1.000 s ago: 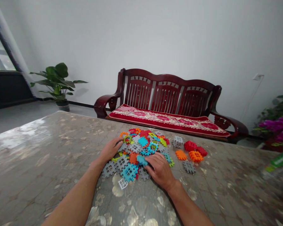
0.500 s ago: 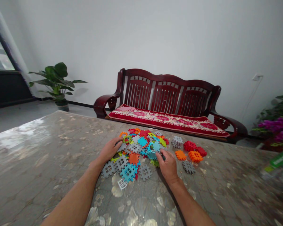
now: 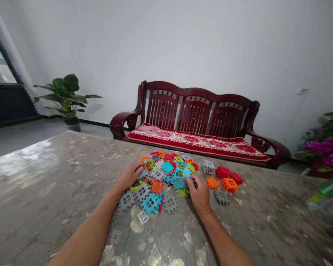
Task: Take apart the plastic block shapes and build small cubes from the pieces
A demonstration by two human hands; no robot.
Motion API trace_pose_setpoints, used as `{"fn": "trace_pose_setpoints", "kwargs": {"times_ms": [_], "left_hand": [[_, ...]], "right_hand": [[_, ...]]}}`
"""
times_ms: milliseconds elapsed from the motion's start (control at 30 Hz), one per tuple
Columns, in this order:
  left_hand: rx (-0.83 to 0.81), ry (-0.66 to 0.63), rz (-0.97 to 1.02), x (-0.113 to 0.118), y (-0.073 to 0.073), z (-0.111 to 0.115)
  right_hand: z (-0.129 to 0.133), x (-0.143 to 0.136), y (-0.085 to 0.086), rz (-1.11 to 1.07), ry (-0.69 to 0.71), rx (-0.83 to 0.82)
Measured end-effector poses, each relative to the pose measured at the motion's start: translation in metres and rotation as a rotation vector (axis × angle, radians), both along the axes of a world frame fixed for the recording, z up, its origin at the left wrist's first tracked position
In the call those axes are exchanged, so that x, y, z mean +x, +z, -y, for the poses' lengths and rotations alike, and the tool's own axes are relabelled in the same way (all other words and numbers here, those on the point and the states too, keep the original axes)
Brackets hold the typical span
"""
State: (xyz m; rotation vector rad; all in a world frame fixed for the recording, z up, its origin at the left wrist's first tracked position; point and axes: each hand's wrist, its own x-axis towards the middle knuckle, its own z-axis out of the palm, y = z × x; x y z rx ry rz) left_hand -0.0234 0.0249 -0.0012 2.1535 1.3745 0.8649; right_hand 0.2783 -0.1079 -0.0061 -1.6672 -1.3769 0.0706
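A pile of interlocking plastic tiles in blue, grey, orange, red and green lies on the table, with a bright blue tile near its middle. My left hand rests at the pile's left side, fingers stretched over the grey tiles and thumb apart. On the right side, my right hand has its thumb and fingers bent around a small dark grey tile, mostly hidden by the fingers. Nearest me lie a blue window tile, a grey grid tile and a small white window piece.
Right of my right hand are sorted groups: grey tiles, red tiles, orange tiles and a dark grey grid stack. A patterned cover lies over the table. Beyond stands a wooden bench.
My right hand has shifted slightly right and down, away from the blue tiles at the pile's right side. A blue tile there now lies flatter. My left hand has barely moved.
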Motion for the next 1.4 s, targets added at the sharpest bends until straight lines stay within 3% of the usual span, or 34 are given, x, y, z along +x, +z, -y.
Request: {"fn": "trace_pose_setpoints", "kwargs": {"times_ms": [200, 467, 800, 1100, 1400], "left_hand": [[-0.006, 0.003, 0.011, 0.000, 0.000, 0.000], [-0.019, 0.009, 0.017, 0.000, 0.003, 0.001], [-0.009, 0.001, 0.018, 0.000, 0.000, 0.000], [-0.010, 0.011, -0.002, 0.000, 0.000, 0.000], [-0.008, 0.004, 0.008, -0.001, -0.002, -0.001]], "right_hand": [[-0.002, 0.003, -0.003, 0.026, -0.044, -0.001], [0.000, 0.000, 0.004, 0.115, -0.061, 0.145], [0.013, -0.017, 0.018, 0.404, 0.118, 0.111], [0.016, -0.021, 0.019, 0.405, 0.286, 0.074], [0.009, -0.016, 0.013, 0.420, 0.084, 0.051]]}}
